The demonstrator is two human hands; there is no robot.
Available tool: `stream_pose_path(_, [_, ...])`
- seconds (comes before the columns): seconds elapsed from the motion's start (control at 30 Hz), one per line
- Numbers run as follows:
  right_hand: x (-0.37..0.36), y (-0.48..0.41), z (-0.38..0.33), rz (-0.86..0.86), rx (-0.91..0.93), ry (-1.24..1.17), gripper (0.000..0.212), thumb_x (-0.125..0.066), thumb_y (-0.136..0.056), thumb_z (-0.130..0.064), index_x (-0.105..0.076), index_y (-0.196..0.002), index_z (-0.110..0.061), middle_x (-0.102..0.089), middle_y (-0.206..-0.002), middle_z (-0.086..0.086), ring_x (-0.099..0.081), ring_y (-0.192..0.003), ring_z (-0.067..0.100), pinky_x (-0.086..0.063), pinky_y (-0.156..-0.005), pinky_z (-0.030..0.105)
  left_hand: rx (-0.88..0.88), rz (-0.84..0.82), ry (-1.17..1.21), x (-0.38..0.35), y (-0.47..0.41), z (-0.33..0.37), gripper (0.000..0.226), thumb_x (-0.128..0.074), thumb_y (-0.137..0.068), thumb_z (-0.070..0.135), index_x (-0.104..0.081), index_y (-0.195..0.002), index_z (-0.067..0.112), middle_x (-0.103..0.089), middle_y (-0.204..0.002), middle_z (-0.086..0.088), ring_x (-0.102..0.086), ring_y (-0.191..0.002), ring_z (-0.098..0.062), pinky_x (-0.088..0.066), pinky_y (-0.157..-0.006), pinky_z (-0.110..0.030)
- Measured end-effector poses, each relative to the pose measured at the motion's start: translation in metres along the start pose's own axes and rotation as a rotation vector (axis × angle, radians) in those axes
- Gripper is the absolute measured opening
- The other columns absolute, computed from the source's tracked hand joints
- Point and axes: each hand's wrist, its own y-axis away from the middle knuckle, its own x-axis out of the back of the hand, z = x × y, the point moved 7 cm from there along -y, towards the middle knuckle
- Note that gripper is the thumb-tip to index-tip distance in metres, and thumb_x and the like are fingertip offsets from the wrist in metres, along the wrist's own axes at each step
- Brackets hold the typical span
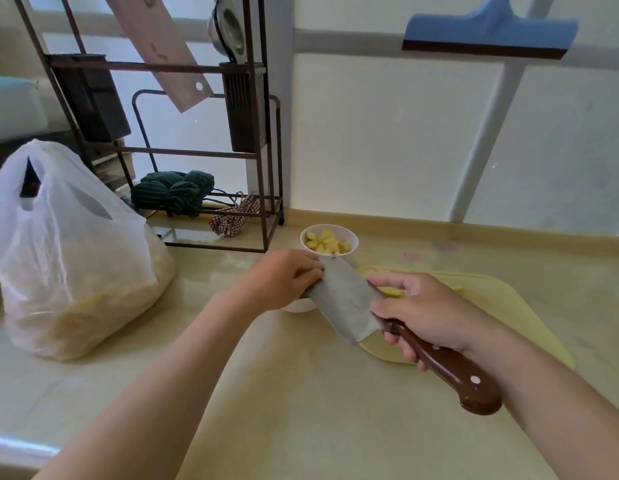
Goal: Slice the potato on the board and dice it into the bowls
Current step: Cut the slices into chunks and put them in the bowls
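My right hand grips the brown wooden handle of a cleaver, index finger laid along the blade. The blade is tilted over a white bowl that is mostly hidden under my left hand. The fingers of that hand press against the blade's far end. Whether potato lies under them is hidden. Behind it, a second white bowl holds diced potato. The pale yellow cutting board lies to the right, with a bit of potato showing past my right hand.
A white plastic bag stands at the left of the counter. A dark metal rack with cloths and a hanging board stands behind the bowls. Frosted window panes and a blue squeegee line the back.
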Motion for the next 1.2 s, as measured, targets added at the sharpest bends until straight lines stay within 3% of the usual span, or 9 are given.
stream_pose_path(0.13, [0.017, 0.009, 0.002, 0.018, 0.006, 0.017, 0.044, -0.06, -0.101, -0.012, -0.055, -0.133, -0.041, -0.062, -0.058, 0.005, -0.052, -0.039, 0.019, -0.043, -0.037, 0.024, 0.125, 0.016, -0.106, 0.006, -0.003, -0.009, 0.022, -0.056, -0.095, 0.022, -0.077, -0.093, 0.018, -0.073, -0.085, 0.0, -0.062, -0.071, -0.015, -0.056, -0.07, -0.032])
stream_pose_path(0.23, [0.033, 0.016, 0.005, 0.04, 0.0, 0.013, 0.043, -0.06, -0.101, -0.012, -0.057, -0.133, -0.04, -0.061, -0.058, 0.006, -0.051, -0.039, 0.02, -0.043, -0.037, 0.024, 0.216, -0.001, -0.191, 0.007, -0.003, -0.013, 0.026, -0.053, -0.091, 0.018, -0.071, -0.077, 0.005, -0.066, -0.072, -0.014, -0.047, -0.057, -0.017, -0.043, -0.054, -0.031])
stream_pose_path(0.33, [0.05, 0.026, 0.011, 0.07, -0.009, 0.0, 0.044, -0.06, -0.101, -0.012, -0.057, -0.134, -0.041, -0.061, -0.058, 0.007, -0.05, -0.039, 0.021, -0.042, -0.037, 0.025, 0.226, 0.057, -0.149, 0.015, 0.0, -0.005, 0.021, -0.053, -0.092, 0.015, -0.072, -0.084, 0.011, -0.069, -0.081, -0.007, -0.061, -0.07, -0.02, -0.057, -0.07, -0.039])
stream_pose_path(0.47, [0.089, 0.044, 0.029, 0.173, -0.029, -0.052, 0.043, -0.061, -0.102, -0.013, -0.058, -0.137, -0.038, -0.059, -0.057, 0.009, -0.048, -0.037, 0.021, -0.04, -0.035, 0.025, 0.133, 0.13, -0.086, 0.019, 0.004, 0.031, 0.021, -0.054, -0.092, 0.011, -0.072, -0.102, 0.008, -0.072, -0.099, -0.009, -0.066, -0.093, -0.028, -0.055, -0.085, -0.044])
stream_pose_path(0.53, [0.111, 0.055, 0.046, 0.25, -0.051, -0.076, 0.044, -0.061, -0.102, -0.012, -0.058, -0.138, -0.036, -0.058, -0.056, 0.012, -0.046, -0.035, 0.022, -0.04, -0.034, 0.025, 0.083, 0.15, -0.032, 0.013, 0.007, 0.054, 0.021, -0.058, -0.093, 0.013, -0.073, -0.108, 0.013, -0.072, -0.101, -0.001, -0.065, -0.091, -0.015, -0.052, -0.085, -0.029])
stream_pose_path(0.63, [0.137, 0.075, 0.08, 0.345, -0.106, -0.067, 0.046, -0.061, -0.102, -0.009, -0.056, -0.141, -0.033, -0.056, -0.055, 0.014, -0.045, -0.035, 0.024, -0.04, -0.036, 0.026, 0.032, 0.086, 0.032, -0.01, 0.009, 0.087, 0.019, -0.062, -0.092, 0.015, -0.073, -0.108, 0.017, -0.064, -0.092, 0.011, -0.056, -0.073, 0.005, -0.041, -0.069, -0.002])
stream_pose_path(0.8, [0.153, 0.103, 0.126, 0.393, -0.161, -0.071, 0.046, -0.06, -0.102, -0.006, -0.057, -0.14, -0.03, -0.057, -0.056, 0.015, -0.047, -0.037, 0.025, -0.041, -0.036, 0.027, -0.009, -0.098, 0.036, -0.07, -0.002, 0.124, 0.022, -0.066, -0.09, 0.017, -0.072, -0.11, 0.016, -0.068, -0.098, 0.005, -0.064, -0.092, -0.013, -0.048, -0.083, -0.023])
stream_pose_path(1.03, [0.153, 0.107, 0.151, 0.42, -0.148, -0.064, 0.048, -0.057, -0.101, -0.007, -0.053, -0.136, -0.04, -0.059, -0.053, 0.01, -0.051, -0.039, 0.027, -0.045, -0.041, 0.032, 0.052, -0.109, 0.04, -0.131, -0.029, 0.141, 0.031, -0.056, -0.095, 0.019, -0.067, -0.123, 0.015, -0.069, -0.116, -0.006, -0.06, -0.11, -0.02, -0.037, -0.082, -0.016])
stream_pose_path(1.2, [0.134, 0.092, 0.148, 0.358, -0.095, -0.07, 0.052, -0.053, -0.1, -0.006, -0.047, -0.136, -0.043, -0.061, -0.054, 0.009, -0.054, -0.038, 0.026, -0.043, -0.037, 0.027, 0.008, -0.102, 0.034, -0.143, -0.041, 0.153, 0.021, -0.058, -0.09, 0.009, -0.075, -0.102, 0.008, -0.073, -0.099, -0.008, -0.064, -0.094, -0.023, -0.05, -0.086, -0.03])
